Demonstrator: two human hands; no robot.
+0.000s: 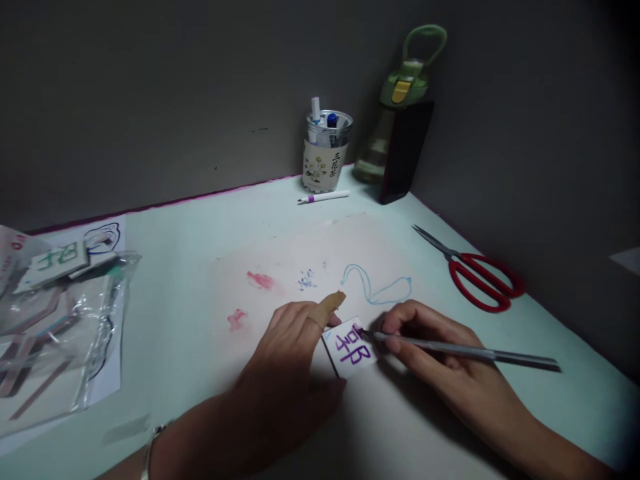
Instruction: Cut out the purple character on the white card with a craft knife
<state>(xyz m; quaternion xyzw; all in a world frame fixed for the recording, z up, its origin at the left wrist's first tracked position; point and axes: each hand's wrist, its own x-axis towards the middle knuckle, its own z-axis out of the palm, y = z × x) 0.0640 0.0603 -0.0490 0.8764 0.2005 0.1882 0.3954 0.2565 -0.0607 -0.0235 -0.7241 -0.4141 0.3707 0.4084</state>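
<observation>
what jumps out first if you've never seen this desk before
The small white card with purple characters at bottom centre, pinned by the left hand while the right hand holds a slim grey tool with its tip at the card. Next, the red scissors lying at the right.

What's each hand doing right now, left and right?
Left hand: fingers pressed down on the small white card, pinning it to the table, not closed around it.
Right hand: closed on the thin grey tool, tip at the card.
</observation>
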